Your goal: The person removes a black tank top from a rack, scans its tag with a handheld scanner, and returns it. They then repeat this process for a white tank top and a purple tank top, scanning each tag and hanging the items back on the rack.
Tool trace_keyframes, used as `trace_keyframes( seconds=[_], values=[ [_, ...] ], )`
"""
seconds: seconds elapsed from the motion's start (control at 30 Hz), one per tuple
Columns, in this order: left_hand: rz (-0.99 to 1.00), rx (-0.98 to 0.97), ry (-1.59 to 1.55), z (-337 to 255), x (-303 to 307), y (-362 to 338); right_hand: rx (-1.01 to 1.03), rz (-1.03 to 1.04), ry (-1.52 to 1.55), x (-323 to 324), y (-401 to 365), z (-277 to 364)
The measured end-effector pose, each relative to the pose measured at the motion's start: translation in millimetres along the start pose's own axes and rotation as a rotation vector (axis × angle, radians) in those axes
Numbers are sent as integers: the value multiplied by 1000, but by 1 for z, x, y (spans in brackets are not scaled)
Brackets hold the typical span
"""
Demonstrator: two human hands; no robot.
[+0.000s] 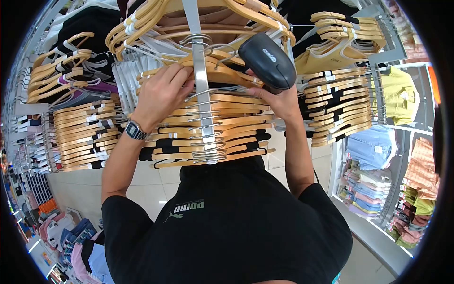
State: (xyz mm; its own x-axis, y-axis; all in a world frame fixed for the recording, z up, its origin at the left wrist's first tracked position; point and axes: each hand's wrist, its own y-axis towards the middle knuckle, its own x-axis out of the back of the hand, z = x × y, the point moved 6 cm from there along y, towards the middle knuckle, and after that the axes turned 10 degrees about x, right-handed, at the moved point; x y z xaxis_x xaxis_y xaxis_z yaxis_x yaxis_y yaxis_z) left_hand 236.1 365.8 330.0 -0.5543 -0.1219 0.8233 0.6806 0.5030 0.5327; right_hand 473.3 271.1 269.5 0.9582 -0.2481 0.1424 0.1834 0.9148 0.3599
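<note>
My right hand (278,100) is wrapped around the handle of a black handheld barcode scanner (268,61). The scanner's head hides part of the hangers behind it. On the other side of the metal rail (200,71), my left hand (163,94) has its fingers curled at a wooden hanger (223,75); the fingertips are partly hidden. The hanger's hook sits over the rail. Nearer my body, several more wooden hangers (241,124) hang in a close row, some with black garment straps. A digital watch (135,130) is on my left wrist.
Rows of wooden hangers hang on the left (85,137) and on the right (338,106). White garments (130,80) hang beyond my left hand. Shelves at far right hold folded blue clothes (373,146) and a yellow-green shirt (399,94). Tiled floor (149,182) shows below.
</note>
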Motion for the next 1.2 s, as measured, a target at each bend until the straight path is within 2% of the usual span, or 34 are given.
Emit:
trace_keyframes(
  seconds=[0.17,0.27,0.47,0.57,0.67,0.7,0.8,0.83,0.93,0.97,1.03,1.1,1.17,1.2],
  values=[
    [-52,-40,-6,-1,2,5,-47,102,-228,15,3,-13],
    [-65,-47,-12,-2,2,4,-171,164,-267,20,0,-8],
    [-79,-5,-44,-8,4,3,-150,175,-271,24,-8,-11],
    [-165,136,-66,-9,8,-2,-130,147,-253,25,-9,-12],
    [-50,61,-168,-1,7,-24,-107,114,-312,31,-9,-17],
    [98,112,-275,1,1,-30,-123,104,-309,32,-9,-18],
    [216,238,-461,0,-4,-28,-147,90,-297,36,-9,-19],
    [316,436,-643,4,-12,-37,-141,89,-289,36,-9,-19],
    [551,392,-748,4,-31,-45,-128,91,-264,38,-9,-27],
    [683,331,-611,5,-31,-45,-125,90,-258,39,-10,-29],
    [929,448,-671,11,-34,-32,-118,76,-273,38,-9,-24],
    [913,437,-936,7,-42,-30,-143,73,-275,38,-6,-21],
    [1018,434,-933,1,-42,-24,-206,76,-266,39,-8,-23],
    [1070,429,-929,-3,-42,-20,-155,74,-279,40,-8,-22]
  ],
)
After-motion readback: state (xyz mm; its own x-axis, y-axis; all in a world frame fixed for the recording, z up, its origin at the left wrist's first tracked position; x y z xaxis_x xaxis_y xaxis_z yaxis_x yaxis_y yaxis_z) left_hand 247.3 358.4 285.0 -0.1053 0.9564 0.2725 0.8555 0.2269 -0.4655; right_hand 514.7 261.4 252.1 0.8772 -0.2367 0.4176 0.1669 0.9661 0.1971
